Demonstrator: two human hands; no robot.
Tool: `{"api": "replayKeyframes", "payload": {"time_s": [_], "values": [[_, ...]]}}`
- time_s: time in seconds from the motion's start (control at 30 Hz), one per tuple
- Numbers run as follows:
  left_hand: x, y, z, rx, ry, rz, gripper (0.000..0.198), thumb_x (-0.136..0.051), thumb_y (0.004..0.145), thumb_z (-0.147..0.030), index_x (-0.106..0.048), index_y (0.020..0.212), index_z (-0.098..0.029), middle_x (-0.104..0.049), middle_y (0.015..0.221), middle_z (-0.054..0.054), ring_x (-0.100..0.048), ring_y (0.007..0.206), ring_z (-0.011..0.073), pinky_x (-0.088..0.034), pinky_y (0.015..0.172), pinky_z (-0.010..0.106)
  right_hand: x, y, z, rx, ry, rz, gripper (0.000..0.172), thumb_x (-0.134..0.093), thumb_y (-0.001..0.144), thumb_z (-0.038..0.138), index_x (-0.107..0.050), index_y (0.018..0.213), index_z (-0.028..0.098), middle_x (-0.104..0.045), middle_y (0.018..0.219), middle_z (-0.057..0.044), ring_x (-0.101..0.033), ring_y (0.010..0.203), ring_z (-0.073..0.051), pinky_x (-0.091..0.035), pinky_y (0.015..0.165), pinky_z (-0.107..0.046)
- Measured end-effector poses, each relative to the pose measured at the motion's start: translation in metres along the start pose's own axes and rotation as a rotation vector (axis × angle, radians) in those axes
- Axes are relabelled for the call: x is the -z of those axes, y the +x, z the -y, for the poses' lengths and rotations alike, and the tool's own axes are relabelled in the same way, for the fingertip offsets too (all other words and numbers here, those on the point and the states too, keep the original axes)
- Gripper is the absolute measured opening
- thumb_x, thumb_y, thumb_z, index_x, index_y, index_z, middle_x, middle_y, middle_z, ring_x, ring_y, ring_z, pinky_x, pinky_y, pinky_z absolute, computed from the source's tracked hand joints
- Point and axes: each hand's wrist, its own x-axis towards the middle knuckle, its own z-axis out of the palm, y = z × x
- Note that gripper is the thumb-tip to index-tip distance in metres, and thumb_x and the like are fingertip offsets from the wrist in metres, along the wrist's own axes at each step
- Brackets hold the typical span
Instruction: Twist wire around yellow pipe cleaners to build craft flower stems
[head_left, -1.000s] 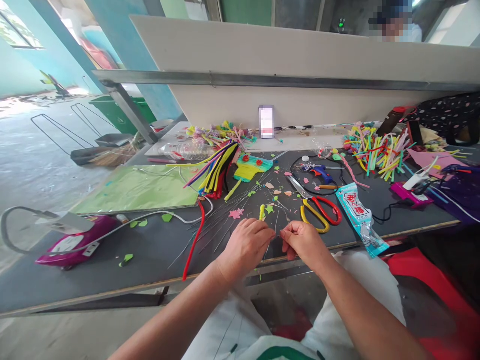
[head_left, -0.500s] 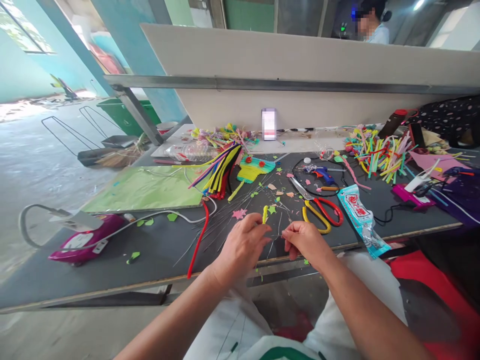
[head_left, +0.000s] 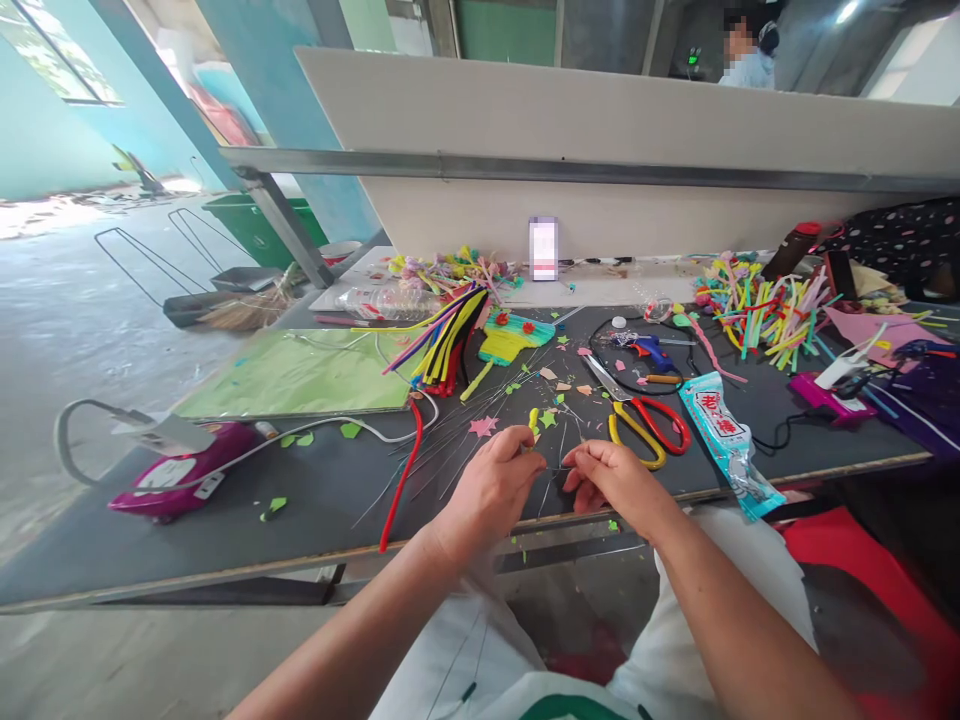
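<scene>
- Head view, nearest: the left hand (head_left: pixel 499 480) is hovering over the table's near edge, fingers curling in, and seems to be pinching one end of a thin wire (head_left: pixel 556 468).
- Just to its right, the right hand (head_left: pixel 615 480) is facing it, thumb and forefinger closing together, seemingly on the wire's other end; the wire is running across the narrow gap between the hands.
- Just beyond the left fingertips, a short yellow fuzzy piece (head_left: pixel 533 419) is showing; whether it is being held or is lying there, I cannot tell.
- Farther left, a red fuzzy stem (head_left: pixel 400 480) is lying loose, and a pink star (head_left: pixel 483 427) is resting nearer the hands.
- To the right, the scissors (head_left: pixel 619 394) are lying untouched, beside a blue packet (head_left: pixel 724 430).
- Beyond, a yellow-and-teal figure (head_left: pixel 506 345) is looking already put together, while the wire between the hands is looking bare and the handling unfinished.
- At the far left and far right, a dark-and-bright stem bundle (head_left: pixel 450 350) and a multicoloured pile (head_left: pixel 765 310) are waiting, apparently unused.
- Farthest, a phone (head_left: pixel 544 248) is leaning against the board.
</scene>
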Motion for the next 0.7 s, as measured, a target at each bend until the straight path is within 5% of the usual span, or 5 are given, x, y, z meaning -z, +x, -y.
{"api": "replayKeyframes", "payload": {"time_s": [0.37, 0.7], "values": [[0.003, -0.001, 0.001, -0.037, 0.082, -0.039, 0.024, -0.041, 0.083, -0.008, -0.062, 0.091, -0.018, -0.049, 0.106, 0.009, -0.053, 0.094, 0.0175, -0.045, 0.078, 0.029, 0.000, -0.005, -0.007, 0.120, 0.380, -0.009, 0.044, -0.041, 0.087, 0.058, -0.057, 0.101, 0.019, -0.064, 0.079, -0.005, -0.057, 0.055, -0.014, -0.054, 0.047, -0.030], [0.012, -0.001, -0.012, -0.104, 0.089, -0.055, 0.024, -0.044, 0.082, -0.007, -0.062, 0.093, -0.018, -0.050, 0.106, 0.008, -0.053, 0.089, 0.0171, -0.043, 0.079, 0.032, -0.012, -0.009, -0.010, 0.148, 0.161, -0.017, 0.024, -0.071, 0.071, 0.037, -0.062, 0.085, 0.019, -0.062, 0.066, 0.003, -0.054, 0.046, -0.010, -0.051, 0.047, -0.026]]}}
